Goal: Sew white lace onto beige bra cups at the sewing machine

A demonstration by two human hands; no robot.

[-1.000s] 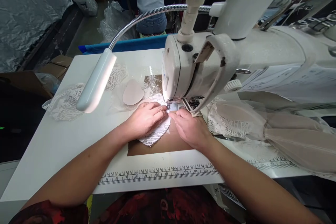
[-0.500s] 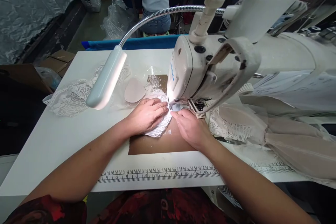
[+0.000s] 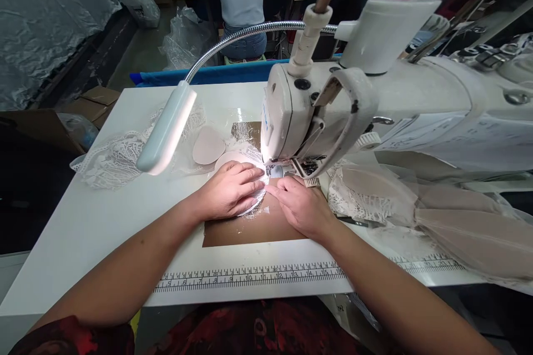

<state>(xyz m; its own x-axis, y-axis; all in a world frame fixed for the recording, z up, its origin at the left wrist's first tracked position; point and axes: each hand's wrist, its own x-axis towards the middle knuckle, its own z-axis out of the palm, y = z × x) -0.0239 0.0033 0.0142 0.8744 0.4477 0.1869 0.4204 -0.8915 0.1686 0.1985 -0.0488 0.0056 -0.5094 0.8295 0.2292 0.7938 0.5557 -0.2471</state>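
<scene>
Left hand (image 3: 233, 188) lies flat, fingers slightly apart, on rounded white lace piece (image 3: 260, 195), so nearer; piece lies left of right hand (image 3: 303, 202), fingers curled, grip cannot tell.

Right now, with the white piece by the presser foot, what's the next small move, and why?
Probably a slight turn of the white piece with the left hand, to line its curved edge up with the presser foot. The left hand lies spread on the piece, the right hand has a fingertip by its edge, and that edge bends away from the foot.
</scene>
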